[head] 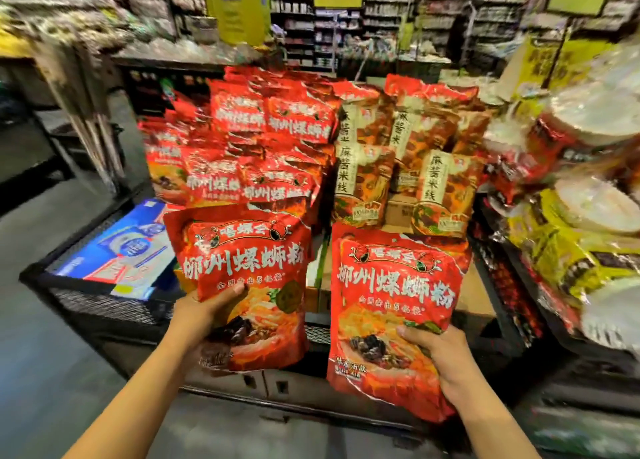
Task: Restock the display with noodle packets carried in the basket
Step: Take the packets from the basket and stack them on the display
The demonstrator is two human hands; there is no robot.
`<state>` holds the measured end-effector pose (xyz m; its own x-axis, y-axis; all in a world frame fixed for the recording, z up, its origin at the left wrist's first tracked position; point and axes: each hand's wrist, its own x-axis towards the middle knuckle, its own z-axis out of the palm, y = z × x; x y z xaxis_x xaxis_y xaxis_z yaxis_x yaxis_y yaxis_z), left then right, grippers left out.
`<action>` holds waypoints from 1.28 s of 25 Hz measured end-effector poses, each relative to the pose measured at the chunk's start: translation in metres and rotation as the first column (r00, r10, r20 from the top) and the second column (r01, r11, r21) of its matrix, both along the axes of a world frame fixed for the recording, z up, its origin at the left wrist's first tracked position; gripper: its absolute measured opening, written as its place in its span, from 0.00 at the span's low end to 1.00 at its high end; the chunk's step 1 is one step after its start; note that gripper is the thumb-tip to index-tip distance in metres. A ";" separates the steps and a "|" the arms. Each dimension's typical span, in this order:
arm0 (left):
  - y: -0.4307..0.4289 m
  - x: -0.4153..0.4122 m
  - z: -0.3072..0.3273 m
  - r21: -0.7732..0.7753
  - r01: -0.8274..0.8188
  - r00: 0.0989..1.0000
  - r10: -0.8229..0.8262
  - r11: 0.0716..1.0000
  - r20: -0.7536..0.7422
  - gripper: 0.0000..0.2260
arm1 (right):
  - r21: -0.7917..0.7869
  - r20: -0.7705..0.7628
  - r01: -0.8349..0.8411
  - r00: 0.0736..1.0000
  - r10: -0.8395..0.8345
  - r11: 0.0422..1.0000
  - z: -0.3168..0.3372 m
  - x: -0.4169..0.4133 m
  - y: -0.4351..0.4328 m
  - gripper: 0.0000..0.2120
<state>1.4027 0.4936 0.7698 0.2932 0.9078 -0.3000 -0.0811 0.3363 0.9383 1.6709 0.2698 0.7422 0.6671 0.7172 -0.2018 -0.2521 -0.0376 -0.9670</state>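
My left hand (204, 316) grips the lower left of a red noodle packet (242, 271), thumb across its front. My right hand (443, 358) grips the lower right of a second red noodle packet (388, 306), with at least one more packet stacked behind it. Both are held upright in front of the display. The display holds stacked rows of matching red packets (270, 154) on the left and red-and-cream rice-noodle packets (405, 161) on the right. No basket shows in this view.
A black wire-mesh bin (104, 303) at the left holds blue and white packs. Cardboard boxes (398, 213) sit under the display's packets. Yellow and red packs with white bowls (581, 216) crowd the right. Store shelves fill the background; grey floor lies below.
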 end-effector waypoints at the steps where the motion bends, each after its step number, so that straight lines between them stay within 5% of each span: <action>1: 0.008 -0.004 -0.001 -0.005 -0.031 1.000 0.031 0.999 0.000 0.23 | 0.002 -0.016 -0.005 1.000 0.006 1.000 0.000 0.002 0.009 0.47; 5: 0.059 -0.018 -0.002 0.048 -0.114 0.993 0.116 0.992 -0.026 0.14 | 0.009 0.001 0.006 1.000 -0.006 1.000 0.003 0.007 0.055 0.19; 7: 0.090 -0.021 -0.003 0.094 -0.113 0.993 0.116 0.989 -0.025 0.15 | 0.002 0.028 0.006 1.000 -0.006 1.000 0.004 0.008 0.080 0.18; 13: 0.202 0.000 -0.019 0.126 0.004 0.998 0.003 0.992 -0.056 0.11 | 0.075 0.037 -0.007 0.999 0.004 0.997 0.003 0.001 0.194 0.29; 17: 0.267 0.009 -0.031 0.092 0.121 0.991 -0.115 0.988 -0.063 0.12 | 0.078 0.052 0.012 0.999 -0.016 0.997 -0.006 -0.009 0.260 0.21; 22: 0.310 0.007 -0.047 0.017 0.267 0.961 -0.265 0.964 -0.077 0.02 | 0.020 -0.025 0.019 1.000 -0.019 1.000 -0.039 -0.021 0.309 0.42; 23: 0.316 0.004 -0.055 -0.015 0.280 0.957 -0.281 0.960 -0.066 0.05 | -0.005 -0.036 0.006 0.999 -0.006 1.000 -0.046 -0.023 0.311 0.40; 25: 0.330 -0.004 -0.073 -0.073 0.303 0.951 -0.306 0.950 -0.035 0.26 | -0.054 -0.031 -0.016 0.999 0.015 0.998 -0.059 -0.027 0.311 0.30; 27: 0.336 -0.012 -0.085 -0.109 0.328 0.942 -0.333 0.938 -0.030 0.42 | -0.094 -0.063 -0.058 0.997 0.052 0.994 -0.068 -0.035 0.307 0.32; 32: 0.332 -0.021 -0.094 -0.107 0.341 0.940 -0.341 0.934 0.016 0.43 | -0.148 -0.073 -0.076 0.995 0.065 0.986 -0.086 -0.059 0.294 0.50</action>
<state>1.3818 0.8254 0.6758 0.5783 0.7163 -0.3905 0.0586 0.4409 0.8956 1.6121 0.5637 0.6559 0.5969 0.7199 -0.3543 -0.3087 -0.2015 -0.9296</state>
